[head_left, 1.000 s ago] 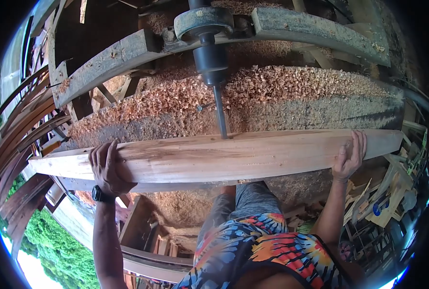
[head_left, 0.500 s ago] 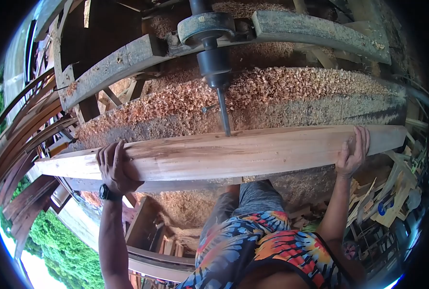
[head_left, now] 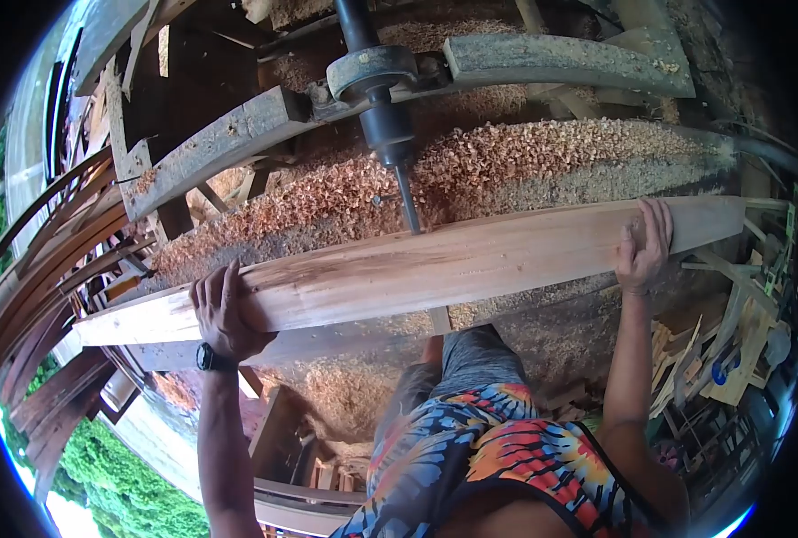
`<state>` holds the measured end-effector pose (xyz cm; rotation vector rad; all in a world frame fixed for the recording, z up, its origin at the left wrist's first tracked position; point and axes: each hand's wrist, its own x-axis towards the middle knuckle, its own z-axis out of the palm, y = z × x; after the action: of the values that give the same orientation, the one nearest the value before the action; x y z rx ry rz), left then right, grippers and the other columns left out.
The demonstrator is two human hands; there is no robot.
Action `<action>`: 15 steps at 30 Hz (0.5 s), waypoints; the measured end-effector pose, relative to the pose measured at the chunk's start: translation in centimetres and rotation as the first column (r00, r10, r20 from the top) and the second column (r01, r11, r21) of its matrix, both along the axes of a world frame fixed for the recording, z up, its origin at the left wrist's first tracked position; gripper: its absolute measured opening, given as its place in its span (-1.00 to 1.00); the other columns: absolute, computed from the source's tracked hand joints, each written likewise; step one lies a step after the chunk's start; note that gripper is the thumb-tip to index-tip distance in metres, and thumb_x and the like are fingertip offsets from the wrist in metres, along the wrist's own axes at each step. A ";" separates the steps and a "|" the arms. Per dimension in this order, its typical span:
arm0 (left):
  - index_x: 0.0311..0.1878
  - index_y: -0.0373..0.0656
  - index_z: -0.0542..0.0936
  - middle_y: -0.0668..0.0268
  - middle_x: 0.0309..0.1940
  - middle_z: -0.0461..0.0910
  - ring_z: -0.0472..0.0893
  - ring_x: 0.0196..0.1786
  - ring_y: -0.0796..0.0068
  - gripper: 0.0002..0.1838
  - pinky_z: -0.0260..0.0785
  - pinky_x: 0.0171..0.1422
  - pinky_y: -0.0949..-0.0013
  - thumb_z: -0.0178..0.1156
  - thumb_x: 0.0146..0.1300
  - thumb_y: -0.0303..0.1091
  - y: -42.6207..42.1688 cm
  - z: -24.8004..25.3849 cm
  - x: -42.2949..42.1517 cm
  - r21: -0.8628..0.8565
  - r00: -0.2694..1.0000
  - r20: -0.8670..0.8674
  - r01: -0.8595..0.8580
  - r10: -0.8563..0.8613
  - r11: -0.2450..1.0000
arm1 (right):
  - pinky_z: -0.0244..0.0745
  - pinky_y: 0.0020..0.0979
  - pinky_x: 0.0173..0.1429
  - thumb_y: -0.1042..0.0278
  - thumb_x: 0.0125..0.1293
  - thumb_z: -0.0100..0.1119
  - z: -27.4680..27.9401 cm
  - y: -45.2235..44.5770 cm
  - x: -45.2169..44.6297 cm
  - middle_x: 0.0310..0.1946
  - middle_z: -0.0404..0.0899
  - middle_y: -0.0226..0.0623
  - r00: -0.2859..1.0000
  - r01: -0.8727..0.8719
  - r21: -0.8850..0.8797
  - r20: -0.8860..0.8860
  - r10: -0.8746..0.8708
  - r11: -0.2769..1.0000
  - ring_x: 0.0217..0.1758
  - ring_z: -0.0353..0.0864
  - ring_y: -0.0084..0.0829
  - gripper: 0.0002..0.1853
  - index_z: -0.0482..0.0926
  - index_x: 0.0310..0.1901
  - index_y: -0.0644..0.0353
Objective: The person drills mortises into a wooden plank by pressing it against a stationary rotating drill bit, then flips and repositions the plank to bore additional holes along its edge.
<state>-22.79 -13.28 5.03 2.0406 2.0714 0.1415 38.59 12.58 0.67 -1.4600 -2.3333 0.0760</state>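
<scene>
A long pale wooden plank (head_left: 435, 264) lies across the bench in front of me, its right end tilted upward in the view. My left hand (head_left: 228, 314), with a dark watch on the wrist, grips the plank toward its left end, fingers over the far edge. Near the right end, my right hand (head_left: 645, 247) is wrapped round the plank in the same way. A dark drill chuck (head_left: 387, 130) holds a metal bit (head_left: 408, 202), whose tip meets the plank's far edge near the middle. Whether the bit is inside the wood cannot be made out.
Wood shavings (head_left: 515, 148) are heaped along the bench behind the plank. A thick wooden beam (head_left: 569, 61) runs beyond them, beside the round drill bearing (head_left: 372, 70). Stacked boards (head_left: 58, 403) stand at the left, and scrap wood (head_left: 739, 350) lies at the right.
The plank's right end has moved away from my body, with my right hand on it, so the plank is more slanted. Both hands have kept their grip.
</scene>
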 end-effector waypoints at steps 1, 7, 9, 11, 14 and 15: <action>0.56 -0.19 0.38 0.02 0.26 0.55 0.53 0.30 -0.08 0.35 0.20 0.49 -0.27 0.74 -0.51 -0.10 0.1 0.1 0.0 -0.007 1.000 -0.006 -0.005 0.005 1.000 | 0.32 0.12 0.58 0.10 0.34 0.23 -0.2 0.2 0.2 0.26 0.64 0.04 1.000 -0.008 0.011 -0.010 0.008 1.000 0.45 0.49 0.24 -0.43 0.64 0.26 0.35; 0.58 -0.19 0.36 0.05 0.25 0.55 0.53 0.31 -0.07 0.39 0.20 0.49 -0.27 0.75 -0.53 -0.12 0.3 -0.1 0.0 0.013 1.000 -0.011 0.000 0.000 1.000 | 0.33 0.10 0.57 0.10 0.33 0.25 -0.3 1.0 -0.4 0.24 0.65 0.04 1.000 -0.010 0.033 -0.026 0.011 0.999 0.45 0.50 0.21 -0.45 0.65 0.22 0.35; 0.58 -0.19 0.36 0.05 0.24 0.56 0.53 0.31 -0.06 0.38 0.20 0.49 -0.26 0.74 -0.51 -0.12 0.5 0.1 0.0 0.020 1.000 -0.010 -0.001 0.001 1.000 | 0.31 0.11 0.59 0.11 0.37 0.23 -0.3 1.2 -0.4 0.26 0.64 0.07 1.000 -0.010 0.028 -0.019 0.011 1.000 0.46 0.49 0.22 -0.45 0.64 0.25 0.35; 0.58 -0.19 0.36 0.05 0.23 0.56 0.54 0.30 -0.06 0.36 0.20 0.48 -0.25 0.74 -0.49 -0.11 0.7 0.2 0.0 0.016 1.000 -0.009 -0.002 0.002 1.000 | 0.30 0.11 0.59 0.13 0.39 0.22 -0.3 1.3 -0.4 0.27 0.64 0.08 1.000 -0.003 0.020 -0.015 0.003 1.000 0.47 0.48 0.23 -0.46 0.64 0.26 0.35; 0.58 -0.19 0.36 0.06 0.22 0.57 0.54 0.29 -0.06 0.34 0.21 0.48 -0.24 0.73 -0.46 -0.10 0.9 0.2 -0.1 0.020 1.000 -0.012 -0.004 0.004 1.000 | 0.31 0.10 0.59 0.12 0.37 0.24 -0.3 1.8 -0.7 0.26 0.65 0.06 1.000 0.005 0.022 -0.018 -0.004 1.000 0.46 0.49 0.22 -0.46 0.65 0.24 0.35; 0.58 -0.19 0.36 0.06 0.22 0.57 0.55 0.28 -0.06 0.34 0.21 0.48 -0.24 0.73 -0.45 -0.09 1.0 0.3 0.0 0.033 1.000 -0.015 0.001 0.000 0.999 | 0.33 0.10 0.58 0.11 0.36 0.25 -0.2 2.0 -0.9 0.25 0.65 0.04 1.000 0.004 0.030 -0.023 -0.003 1.000 0.45 0.50 0.21 -0.46 0.66 0.23 0.35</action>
<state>-22.82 -12.24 5.30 2.0678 2.0909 0.1617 37.67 14.59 0.43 -1.4416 -2.3039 0.0566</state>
